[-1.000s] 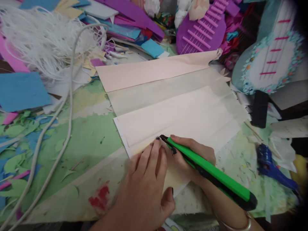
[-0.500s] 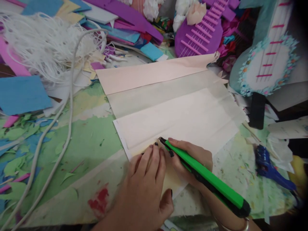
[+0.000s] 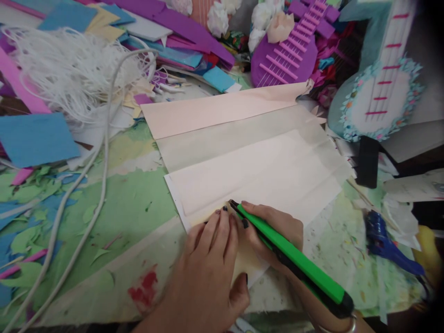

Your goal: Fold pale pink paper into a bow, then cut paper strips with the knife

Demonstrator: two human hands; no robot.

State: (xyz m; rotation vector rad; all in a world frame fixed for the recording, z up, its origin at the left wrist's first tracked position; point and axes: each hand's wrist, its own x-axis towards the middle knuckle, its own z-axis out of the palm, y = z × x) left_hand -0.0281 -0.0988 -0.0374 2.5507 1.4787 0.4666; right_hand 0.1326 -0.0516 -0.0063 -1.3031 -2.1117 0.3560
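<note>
My left hand (image 3: 211,263) lies flat, palm down, on a pale yellow piece (image 3: 248,268) that rests over white paper (image 3: 243,171). Its fingers are stretched out and point away from me. In my right hand (image 3: 274,231) is a green and black utility knife (image 3: 294,259), gripped along its body. The knife's tip end touches down close to my left fingertips, by the edge of the yellow piece. How far the blade sticks out is too small to tell. Beyond the white paper lie a translucent sheet (image 3: 222,132) and a pale pink strip (image 3: 222,108).
A grey cable (image 3: 104,175) loops across the left side, by white string (image 3: 79,69) and paper scraps (image 3: 31,240). At the back stand a purple paper guitar (image 3: 284,60) and a light blue one (image 3: 374,101). A blue glue gun (image 3: 385,240) and a black phone-like slab (image 3: 367,162) lie right.
The view has shifted slightly. Both hands stay nearly in place, and the knife remains in the right hand with its tip at about the same spot.
</note>
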